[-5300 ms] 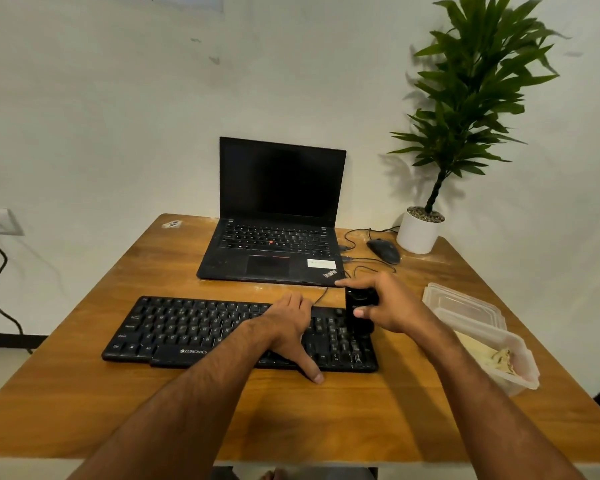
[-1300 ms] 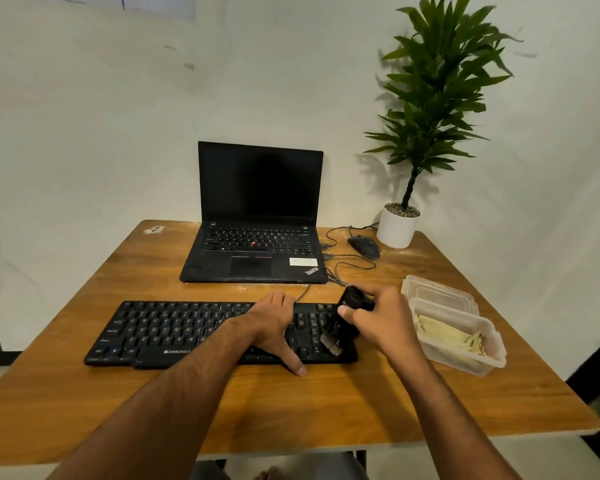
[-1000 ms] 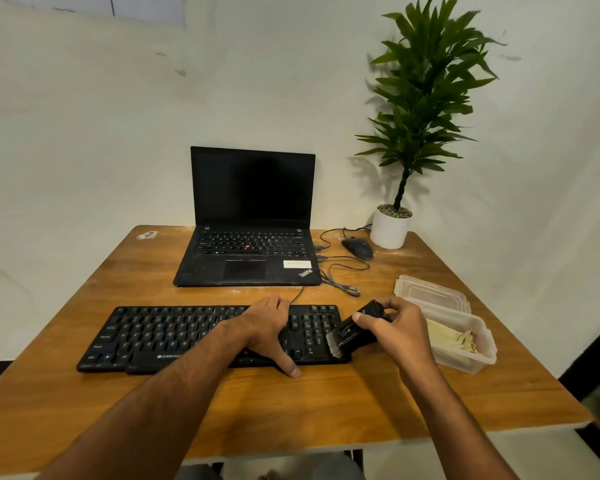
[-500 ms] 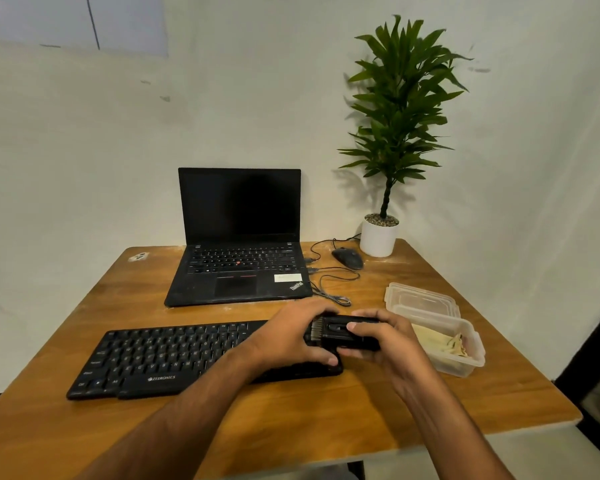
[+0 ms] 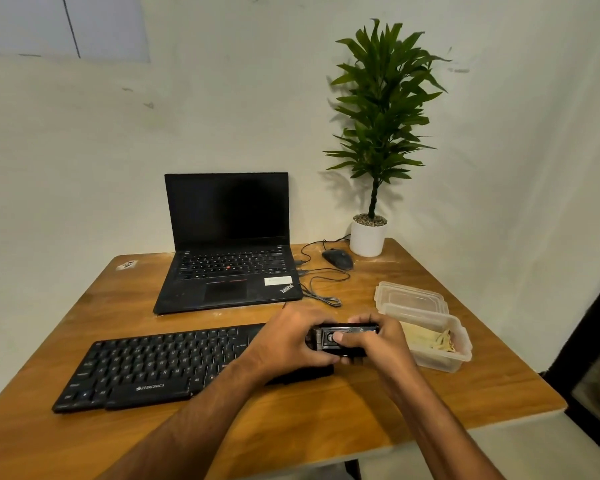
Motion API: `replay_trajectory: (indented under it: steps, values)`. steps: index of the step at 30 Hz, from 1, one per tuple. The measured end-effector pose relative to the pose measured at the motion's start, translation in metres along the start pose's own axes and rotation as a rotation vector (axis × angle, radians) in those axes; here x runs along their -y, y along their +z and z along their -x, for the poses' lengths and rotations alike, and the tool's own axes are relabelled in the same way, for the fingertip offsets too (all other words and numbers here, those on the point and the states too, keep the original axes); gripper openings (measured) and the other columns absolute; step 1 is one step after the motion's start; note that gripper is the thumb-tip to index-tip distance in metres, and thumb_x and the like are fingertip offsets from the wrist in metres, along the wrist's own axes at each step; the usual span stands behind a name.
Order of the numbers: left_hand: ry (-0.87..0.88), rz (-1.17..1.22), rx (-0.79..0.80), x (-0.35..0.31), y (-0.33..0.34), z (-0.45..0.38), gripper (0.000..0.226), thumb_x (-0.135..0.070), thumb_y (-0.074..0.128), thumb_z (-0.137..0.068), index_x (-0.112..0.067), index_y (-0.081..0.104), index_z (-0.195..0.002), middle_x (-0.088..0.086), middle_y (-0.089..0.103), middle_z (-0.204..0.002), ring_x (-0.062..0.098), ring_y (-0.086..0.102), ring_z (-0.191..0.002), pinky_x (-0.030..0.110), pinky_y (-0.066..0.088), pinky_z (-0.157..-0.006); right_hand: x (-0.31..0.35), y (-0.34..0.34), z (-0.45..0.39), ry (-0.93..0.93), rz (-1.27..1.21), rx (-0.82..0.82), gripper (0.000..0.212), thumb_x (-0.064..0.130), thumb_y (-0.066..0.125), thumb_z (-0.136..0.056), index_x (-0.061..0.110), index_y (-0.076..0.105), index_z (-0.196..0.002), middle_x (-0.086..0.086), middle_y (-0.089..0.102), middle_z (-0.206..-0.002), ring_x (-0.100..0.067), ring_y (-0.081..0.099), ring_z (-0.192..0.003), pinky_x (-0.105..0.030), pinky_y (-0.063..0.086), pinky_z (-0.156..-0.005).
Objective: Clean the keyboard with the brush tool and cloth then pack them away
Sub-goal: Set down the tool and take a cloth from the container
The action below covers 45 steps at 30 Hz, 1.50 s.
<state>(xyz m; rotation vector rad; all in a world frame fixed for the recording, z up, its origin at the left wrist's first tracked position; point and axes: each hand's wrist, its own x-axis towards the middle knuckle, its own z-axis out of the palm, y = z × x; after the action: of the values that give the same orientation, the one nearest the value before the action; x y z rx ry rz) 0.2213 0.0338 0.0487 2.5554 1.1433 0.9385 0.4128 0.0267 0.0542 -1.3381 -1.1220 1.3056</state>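
Both hands, left hand (image 5: 288, 341) and right hand (image 5: 378, 344), grip brush tool (image 5: 343, 337) above keyboard (image 5: 160, 365) right end

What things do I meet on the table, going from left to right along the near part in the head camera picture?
keyboard → left hand → brush tool → right hand → plastic container, which holds the cloth.

I see a wooden desk (image 5: 430, 403) pushed against a plain off-white wall (image 5: 118, 150), a potted plant (image 5: 378, 133) at its far right corner, and a pale panel (image 5: 63, 26) upper left
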Motion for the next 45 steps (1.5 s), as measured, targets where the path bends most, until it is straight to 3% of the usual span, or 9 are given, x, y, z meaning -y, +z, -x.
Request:
replay_trajectory:
  steps: [6, 10, 15, 23, 30, 34, 37, 40, 45]
  values:
    - [-0.021, 0.000, 0.064, -0.003, 0.020, -0.014, 0.046, -0.042, 0.085, -0.082, -0.022, 0.072, -0.121, -0.011, 0.073, -0.111, 0.000, 0.061, -0.103, 0.022, 0.050, -0.092, -0.006, -0.034, 0.003, 0.008, -0.065, 0.033, 0.033, -0.012, 0.068, -0.082, 0.002, 0.060, -0.111, -0.024, 0.066, -0.108, -0.038, 0.075, -0.080, -0.059, 0.061, -0.072]
    - [-0.079, 0.068, 0.154, -0.008, 0.045, -0.022, 0.040, -0.038, 0.084, -0.085, -0.024, 0.071, -0.120, -0.015, 0.070, -0.114, -0.004, 0.056, -0.107, 0.013, 0.042, -0.094, -0.026, -0.071, 0.008, -0.176, 0.517, 0.080, 0.048, 0.026, 0.090, -0.071, 0.026, 0.065, -0.112, 0.004, 0.069, -0.110, -0.013, 0.068, -0.098, -0.034, 0.060, -0.083]
    - [-0.124, 0.068, 0.236, -0.014, 0.077, -0.026, 0.052, -0.047, 0.080, -0.086, -0.026, 0.066, -0.132, -0.013, 0.058, -0.129, 0.000, 0.044, -0.122, 0.024, 0.037, -0.109, -0.043, -0.104, 0.018, -0.238, 0.881, -0.100, 0.070, 0.019, 0.092, -0.066, 0.028, 0.064, -0.130, 0.007, 0.057, -0.125, -0.014, 0.058, -0.118, -0.033, 0.055, -0.099]
    - [-0.114, 0.013, 0.312, -0.027, 0.099, -0.036, 0.054, -0.050, 0.079, -0.087, -0.026, 0.065, -0.134, -0.008, 0.060, -0.130, 0.005, 0.047, -0.123, 0.034, 0.045, -0.109, -0.050, -0.121, 0.030, -0.265, 0.970, -0.153, 0.054, 0.021, 0.092, -0.067, 0.027, 0.072, -0.117, 0.011, 0.070, -0.110, -0.006, 0.062, -0.103, -0.023, 0.054, -0.088]
    - [-0.099, -0.066, 0.316, -0.023, 0.090, -0.038, 0.071, -0.072, 0.070, -0.083, -0.026, 0.061, -0.137, -0.010, 0.060, -0.133, 0.002, 0.048, -0.122, 0.026, 0.043, -0.107, -0.043, -0.133, 0.026, -0.295, 0.972, -0.226, 0.059, 0.034, 0.091, -0.070, 0.024, 0.069, -0.124, 0.007, 0.070, -0.111, 0.000, 0.061, -0.088, -0.014, 0.052, -0.075]
    - [-0.073, -0.060, 0.169, -0.028, 0.071, -0.055, 0.038, -0.049, 0.067, -0.098, -0.024, 0.069, -0.127, -0.011, 0.069, -0.120, -0.003, 0.057, -0.105, 0.021, 0.051, -0.096, -0.016, -0.144, 0.008, -0.374, 0.893, -0.346, 0.037, 0.026, 0.085, -0.080, 0.017, 0.075, -0.115, 0.004, 0.075, -0.101, 0.003, 0.062, -0.078, -0.008, 0.047, -0.066]
    - [-0.056, -0.072, 0.114, -0.036, 0.071, -0.082, 0.031, -0.036, 0.070, -0.099, -0.020, 0.072, -0.126, -0.008, 0.071, -0.116, 0.000, 0.061, -0.101, 0.021, 0.054, -0.090, 0.001, -0.145, -0.021, -0.404, 0.960, -0.363, 0.026, 0.019, 0.082, -0.083, 0.014, 0.078, -0.108, 0.001, 0.077, -0.099, -0.003, 0.065, -0.080, -0.015, 0.051, -0.074]
    - [-0.089, -0.139, 0.157, -0.038, 0.086, -0.112, 0.033, -0.032, 0.073, -0.097, -0.018, 0.072, -0.127, -0.003, 0.072, -0.122, 0.008, 0.063, -0.107, 0.030, 0.056, -0.094, 0.005, -0.140, -0.050, -0.391, 1.133, -0.286, 0.027, 0.007, 0.075, -0.087, 0.014, 0.077, -0.113, -0.004, 0.075, -0.108, -0.013, 0.069, -0.092, -0.024, 0.056, -0.084]
    - [-0.245, -0.274, 0.316, -0.036, 0.114, -0.140, 0.035, -0.022, 0.078, -0.092, -0.016, 0.071, -0.125, 0.005, 0.070, -0.124, 0.021, 0.065, -0.112, 0.036, 0.057, -0.095, -0.012, -0.134, -0.077, -0.350, 1.371, -0.206, 0.016, 0.007, 0.070, -0.089, 0.016, 0.076, -0.101, -0.004, 0.073, -0.097, -0.015, 0.068, -0.083, -0.029, 0.061, -0.077]
